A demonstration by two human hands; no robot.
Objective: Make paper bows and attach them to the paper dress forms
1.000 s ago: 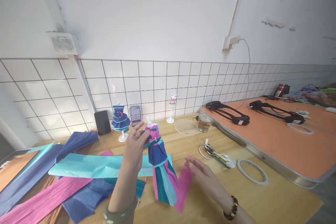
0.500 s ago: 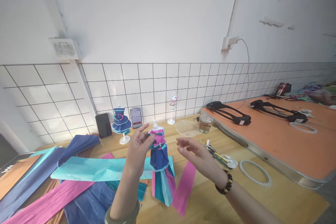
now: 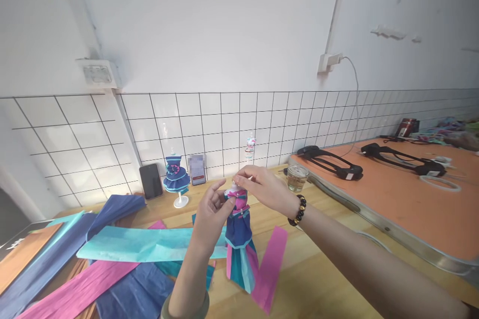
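A small dress form (image 3: 239,229) in a pink, navy and teal paper dress stands upright near the middle of the wooden table. My left hand (image 3: 214,214) holds its bodice from the left, thumb on the pink front. At the top of the form, my right hand (image 3: 262,187) has thumb and fingers closed around the neck knob. A pink paper strip (image 3: 270,269) lies to the right of the skirt. Turquoise paper (image 3: 149,243) stretches out to the left, over pink and navy sheets.
A navy dress form (image 3: 176,174) and two phones (image 3: 150,181) stand by the tiled wall. Behind my right hand is another small form (image 3: 250,145). A glass (image 3: 297,178) stands right of it. Black headsets (image 3: 331,162) lie on the orange surface (image 3: 392,199).
My right hand has moved left and up from beside the dress form onto its top. My left hand stays at the bodice. The whole view has shifted slightly.
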